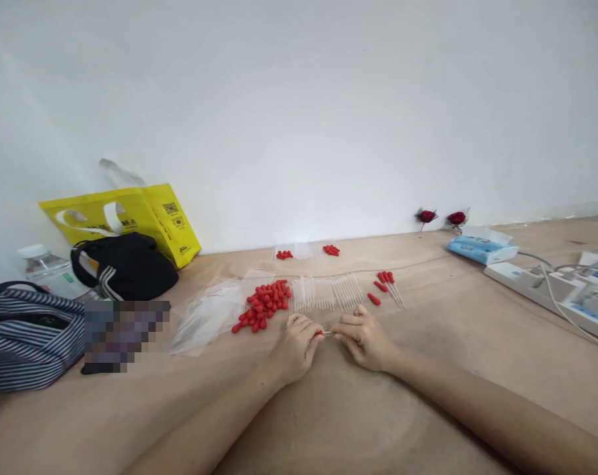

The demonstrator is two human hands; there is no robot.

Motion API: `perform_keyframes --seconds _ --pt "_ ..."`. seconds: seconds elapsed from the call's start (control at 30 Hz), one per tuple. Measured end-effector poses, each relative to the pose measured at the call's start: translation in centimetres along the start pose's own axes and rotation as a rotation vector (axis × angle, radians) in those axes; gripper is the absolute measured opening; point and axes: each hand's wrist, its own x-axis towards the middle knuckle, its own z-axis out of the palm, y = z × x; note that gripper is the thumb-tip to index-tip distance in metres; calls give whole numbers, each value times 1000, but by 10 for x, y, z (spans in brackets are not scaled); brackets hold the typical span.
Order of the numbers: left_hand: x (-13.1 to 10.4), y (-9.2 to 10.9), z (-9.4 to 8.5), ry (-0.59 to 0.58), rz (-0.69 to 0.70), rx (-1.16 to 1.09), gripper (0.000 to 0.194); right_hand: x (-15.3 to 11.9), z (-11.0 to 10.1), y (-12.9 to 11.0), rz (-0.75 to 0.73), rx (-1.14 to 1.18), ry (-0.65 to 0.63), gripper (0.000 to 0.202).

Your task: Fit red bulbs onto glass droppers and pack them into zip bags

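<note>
My left hand pinches a red rubber bulb, mostly hidden by the fingers. My right hand grips a thin clear tube, which spans the small gap between the two hands. Just left of my left hand lies a pile of red bulbs. A row of clear tubes lies beyond my hands. To its right are several tubes with red bulbs on their ends and a loose red bulb.
Clear plastic bags lie left of the pile. Small bags with red bulbs rest by the wall. A yellow bag, black pouch and striped bag stand left. Tissues and a power strip are right.
</note>
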Motion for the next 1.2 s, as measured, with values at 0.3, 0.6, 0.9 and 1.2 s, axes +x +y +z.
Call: perform_keyframes --seconds 0.3,0.6,0.9,1.2 --pt "-1 2 0 -40 -32 56 21 3 4 1 -4 87 -31 22" --pt "0 2 0 -74 -77 64 21 8 5 0 19 86 -82 20" --pt "-1 -2 -13 -78 -167 -1 24 4 -15 10 122 134 -81 21" --pt "3 2 -6 13 -180 -11 18 6 -5 1 128 187 -11 23"
